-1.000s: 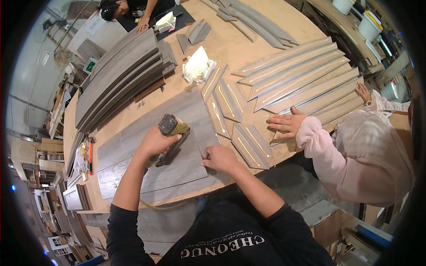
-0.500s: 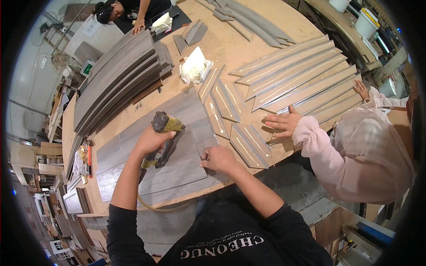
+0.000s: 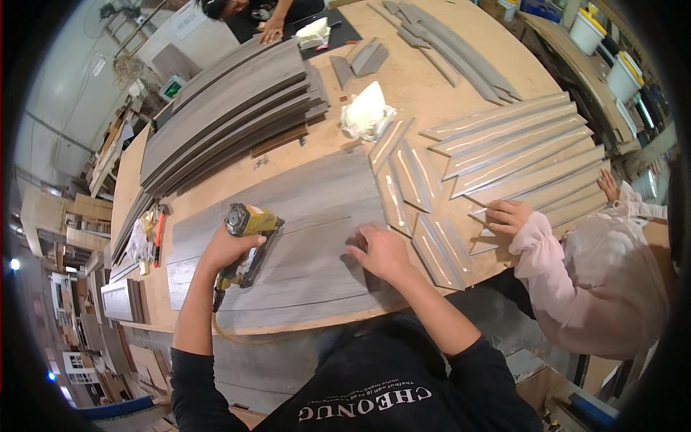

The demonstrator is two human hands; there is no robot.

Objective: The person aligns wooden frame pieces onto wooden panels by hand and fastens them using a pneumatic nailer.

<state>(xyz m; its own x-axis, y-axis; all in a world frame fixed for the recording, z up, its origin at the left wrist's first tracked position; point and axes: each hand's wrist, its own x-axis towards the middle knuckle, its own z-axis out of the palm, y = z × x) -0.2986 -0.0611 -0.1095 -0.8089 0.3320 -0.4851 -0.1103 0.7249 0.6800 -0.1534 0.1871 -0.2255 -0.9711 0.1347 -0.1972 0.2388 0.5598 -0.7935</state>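
Note:
My left hand (image 3: 223, 250) is closed around the handle of a yellow-and-black nail gun (image 3: 245, 222), with an air hose (image 3: 241, 340) trailing from its rear. The nail gun is held over a panel of grey wood-grain planks (image 3: 306, 248) laid edge to edge in front of me; whether its nose touches the wood, I cannot tell. My right hand (image 3: 380, 248) is at the panel's right end, thumb and fingers apart, with nothing visible in it. Just beyond it lie short angled strips (image 3: 440, 248) bearing lines of pale glue.
A co-worker in pink sleeves has a hand (image 3: 509, 216) on long glued strips (image 3: 515, 144) at right. Another person's hand (image 3: 272, 30) rests on stacked grey planks (image 3: 230, 115) at far left. A glue bag (image 3: 368, 111) stands mid-table; a red-handled hammer (image 3: 160, 234) lies left.
The view has shifted, so the table sits further right in it. My right hand has opened from its pinch at the plank's edge. The co-worker's spread fingers now curl onto the strips.

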